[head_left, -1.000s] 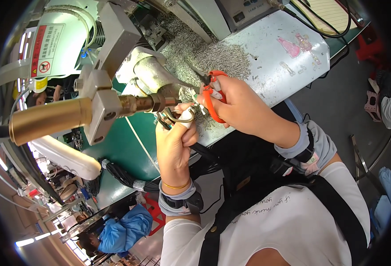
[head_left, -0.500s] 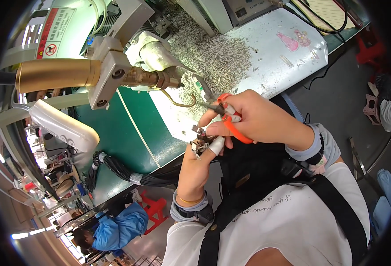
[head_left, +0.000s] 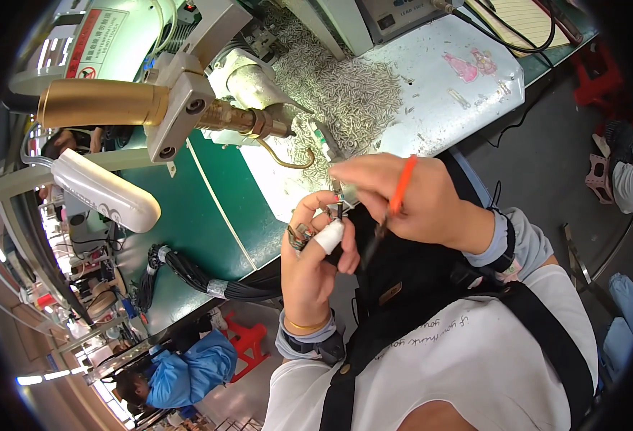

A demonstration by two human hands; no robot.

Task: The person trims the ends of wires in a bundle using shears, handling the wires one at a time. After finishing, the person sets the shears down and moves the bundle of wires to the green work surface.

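My left hand [head_left: 309, 266], with a white cover on its thumb, pinches a small connector piece [head_left: 340, 210] with a dark stem between thumb and forefinger. More small metal parts [head_left: 300, 235] lie against its curled fingers. Just above, my right hand [head_left: 424, 197] is closed around orange-handled scissors [head_left: 404, 185], whose dark blades point down and are smeared by motion. Its outstretched forefinger reaches the top of the connector piece; whether they touch I cannot tell. Beyond the hands, a gold soldering iron [head_left: 104, 111] sits in a clamp, with a curved brass tube [head_left: 287, 164] below its tip.
Countless small metal pins [head_left: 359, 100] lie heaped on the pale metal plate [head_left: 467, 93]. A black cable bundle [head_left: 223, 289] rests along the green bench edge [head_left: 187, 302]. A white lamp [head_left: 104, 190] hangs at left. A person in blue [head_left: 194, 370] sits beyond a red stool [head_left: 246, 348].
My right hand has swung the scissors from pointing left at the curved tube to pointing down. My left hand has turned, and a connector piece now stands up from its fingertips.
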